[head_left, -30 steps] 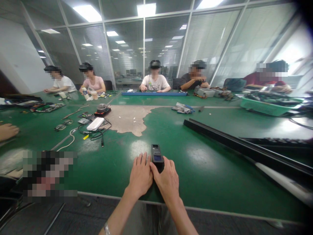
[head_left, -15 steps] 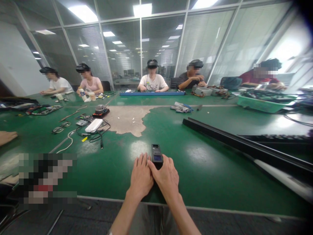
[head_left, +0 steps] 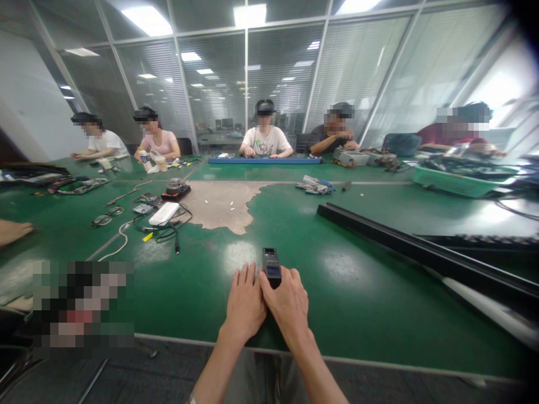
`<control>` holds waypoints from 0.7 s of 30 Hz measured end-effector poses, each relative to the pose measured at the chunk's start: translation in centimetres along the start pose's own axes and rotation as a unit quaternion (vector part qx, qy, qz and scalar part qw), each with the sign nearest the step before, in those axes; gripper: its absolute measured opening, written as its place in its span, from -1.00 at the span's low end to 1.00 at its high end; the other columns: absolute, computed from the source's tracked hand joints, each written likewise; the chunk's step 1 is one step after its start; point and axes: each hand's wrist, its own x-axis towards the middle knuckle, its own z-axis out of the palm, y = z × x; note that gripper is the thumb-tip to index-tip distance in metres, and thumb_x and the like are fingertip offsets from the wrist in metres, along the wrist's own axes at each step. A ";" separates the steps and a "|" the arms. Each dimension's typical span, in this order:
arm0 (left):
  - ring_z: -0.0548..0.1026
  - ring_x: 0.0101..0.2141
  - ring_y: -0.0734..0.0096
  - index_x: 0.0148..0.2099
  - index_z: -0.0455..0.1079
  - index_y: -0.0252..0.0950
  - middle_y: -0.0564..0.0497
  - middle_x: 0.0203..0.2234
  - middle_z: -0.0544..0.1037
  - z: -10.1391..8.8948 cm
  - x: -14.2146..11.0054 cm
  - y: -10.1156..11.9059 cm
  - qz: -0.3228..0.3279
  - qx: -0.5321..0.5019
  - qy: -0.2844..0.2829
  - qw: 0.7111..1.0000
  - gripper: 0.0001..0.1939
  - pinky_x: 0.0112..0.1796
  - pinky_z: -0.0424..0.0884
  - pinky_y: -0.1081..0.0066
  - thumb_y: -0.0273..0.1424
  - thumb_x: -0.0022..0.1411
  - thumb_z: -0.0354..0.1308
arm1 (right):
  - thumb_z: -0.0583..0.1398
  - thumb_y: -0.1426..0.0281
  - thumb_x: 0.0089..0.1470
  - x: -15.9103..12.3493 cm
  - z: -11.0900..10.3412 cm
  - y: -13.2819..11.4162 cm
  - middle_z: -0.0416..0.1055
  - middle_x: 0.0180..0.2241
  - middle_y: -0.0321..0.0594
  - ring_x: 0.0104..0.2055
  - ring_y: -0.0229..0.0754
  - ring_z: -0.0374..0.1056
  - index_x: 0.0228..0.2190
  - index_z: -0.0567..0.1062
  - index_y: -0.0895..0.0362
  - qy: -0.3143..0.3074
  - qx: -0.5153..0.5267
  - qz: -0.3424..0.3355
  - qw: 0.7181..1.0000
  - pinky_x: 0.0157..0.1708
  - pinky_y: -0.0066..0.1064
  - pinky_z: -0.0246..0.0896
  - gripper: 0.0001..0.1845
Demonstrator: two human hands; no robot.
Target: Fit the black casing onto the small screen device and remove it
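Observation:
A small black handheld device with a little screen (head_left: 272,262) lies on the green table (head_left: 189,303) in front of me, its long side pointing away. My right hand (head_left: 288,300) is closed around its near end, thumb along the left side and fingers at the right. The device's nearest part is hidden under that hand. Just left of it, my left hand (head_left: 244,303) rests palm down with fingers stretched out flat, holding nothing. Its edge touches or nearly touches my right thumb; I cannot tell which.
Long black rails (head_left: 379,233) lie at the right, near a green basket (head_left: 463,180) of parts. A white box (head_left: 164,214) with cables, glasses (head_left: 107,216) and gloves (head_left: 314,185) lie farther off. Several people sit across; another person's hand (head_left: 14,232) is at left.
The view has shifted slightly, so the surroundings sit a little farther right. My hands and the black device keep about the same position relative to each other.

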 end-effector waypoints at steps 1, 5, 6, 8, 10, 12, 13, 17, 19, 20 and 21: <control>0.01 0.33 0.03 0.37 0.07 -0.29 -0.15 0.35 0.09 0.0 0.0 0.0 0.000 -0.002 0.001 1.000 -0.41 0.27 -0.04 -0.02 -0.34 0.33 -0.11 | 0.04 0.01 0.19 0.1 -0.1 -0.1 0.36 -0.28 -0.15 -0.33 -0.16 0.40 -0.26 0.47 0.14 0.003 0.002 -0.001 1.000 -0.34 -0.38 0.17 -0.54; 0.02 0.33 0.05 0.38 0.05 -0.28 -0.13 0.35 0.09 0.1 0.0 0.0 -0.001 -0.005 0.003 1.000 -0.41 0.27 -0.04 0.01 -0.33 0.34 -0.12 | 0.08 0.05 0.17 0.5 -0.4 -0.2 0.36 -0.28 -0.16 -0.31 -0.16 0.39 -0.26 0.46 0.14 0.011 0.012 -0.002 1.000 -0.33 -0.39 0.17 -0.59; 0.02 0.33 0.05 0.38 0.04 -0.28 -0.13 0.35 0.09 0.1 0.0 0.0 -0.001 -0.005 0.004 1.000 -0.41 0.27 -0.04 0.02 -0.33 0.34 -0.13 | 0.09 0.06 0.17 0.6 -0.6 -0.3 0.36 -0.28 -0.16 -0.31 -0.16 0.39 -0.25 0.46 0.14 0.014 0.015 -0.004 1.000 -0.33 -0.39 0.17 -0.60; 0.02 0.33 0.05 0.39 0.03 -0.28 -0.14 0.35 0.10 0.2 0.0 0.0 -0.001 -0.005 0.006 1.000 -0.41 0.27 -0.04 0.02 -0.32 0.35 -0.13 | 0.10 0.07 0.16 0.8 -0.8 -0.3 0.36 -0.27 -0.17 -0.31 -0.16 0.39 -0.23 0.46 0.13 0.019 0.022 -0.005 1.000 -0.33 -0.38 0.17 -0.61; 0.02 0.33 0.05 0.39 0.01 -0.28 -0.14 0.34 0.11 0.3 0.0 0.0 0.001 -0.007 0.010 1.000 -0.41 0.27 -0.04 0.01 -0.31 0.36 -0.13 | 0.11 0.07 0.16 0.9 -1.0 -0.3 0.36 -0.27 -0.18 -0.31 -0.16 0.39 -0.22 0.46 0.12 0.021 0.027 -0.007 0.999 -0.33 -0.38 0.16 -0.62; 0.02 0.33 0.05 0.39 0.00 -0.27 -0.14 0.34 0.10 0.3 0.0 0.1 0.003 -0.006 0.015 1.000 -0.41 0.27 -0.04 0.00 -0.30 0.36 -0.13 | 0.11 0.08 0.16 1.0 -1.2 -0.4 0.36 -0.27 -0.18 -0.32 -0.16 0.38 -0.22 0.46 0.12 0.021 0.030 -0.010 0.999 -0.34 -0.38 0.15 -0.63; 0.02 0.33 0.05 0.40 -0.01 -0.27 -0.14 0.35 0.10 0.3 0.0 0.1 0.004 -0.005 0.017 1.000 -0.41 0.27 -0.04 -0.01 -0.31 0.36 -0.13 | 0.11 0.09 0.16 1.0 -1.3 -0.4 0.36 -0.27 -0.18 -0.32 -0.17 0.38 -0.22 0.46 0.12 0.021 0.031 -0.012 0.999 -0.34 -0.38 0.15 -0.63; 0.02 0.33 0.05 0.40 -0.03 -0.27 -0.15 0.35 0.09 0.3 0.0 0.1 0.005 -0.004 0.018 1.000 -0.41 0.27 -0.04 -0.01 -0.29 0.38 -0.14 | 0.10 0.08 0.16 1.2 -1.7 -0.5 0.36 -0.28 -0.18 -0.31 -0.16 0.37 -0.24 0.46 0.12 0.026 0.041 -0.014 0.999 -0.33 -0.38 0.15 -0.62; 0.02 0.33 0.05 0.41 -0.05 -0.27 -0.15 0.35 0.09 0.2 0.0 0.0 0.006 -0.005 0.016 1.000 -0.41 0.27 -0.04 -0.02 -0.28 0.39 -0.15 | 0.10 0.07 0.16 1.2 -2.0 -0.6 0.36 -0.29 -0.19 -0.31 -0.16 0.36 -0.26 0.46 0.12 0.031 0.049 -0.011 0.998 -0.33 -0.38 0.14 -0.63; 0.02 0.33 0.05 0.41 -0.05 -0.27 -0.15 0.35 0.08 0.2 0.0 0.0 0.007 -0.006 0.016 1.000 -0.41 0.27 -0.03 -0.02 -0.27 0.40 -0.15 | 0.10 0.07 0.16 1.3 -2.1 -0.6 0.36 -0.29 -0.20 -0.30 -0.16 0.36 -0.26 0.46 0.12 0.033 0.053 -0.009 0.998 -0.33 -0.38 0.14 -0.63; 0.02 0.33 0.05 0.41 -0.06 -0.27 -0.15 0.35 0.08 0.1 0.0 0.0 0.007 -0.006 0.016 1.000 -0.41 0.26 -0.03 -0.02 -0.26 0.40 -0.16 | 0.10 0.07 0.16 1.3 -2.3 -0.7 0.35 -0.30 -0.20 -0.30 -0.16 0.36 -0.26 0.46 0.11 0.035 0.058 -0.007 0.998 -0.33 -0.38 0.14 -0.63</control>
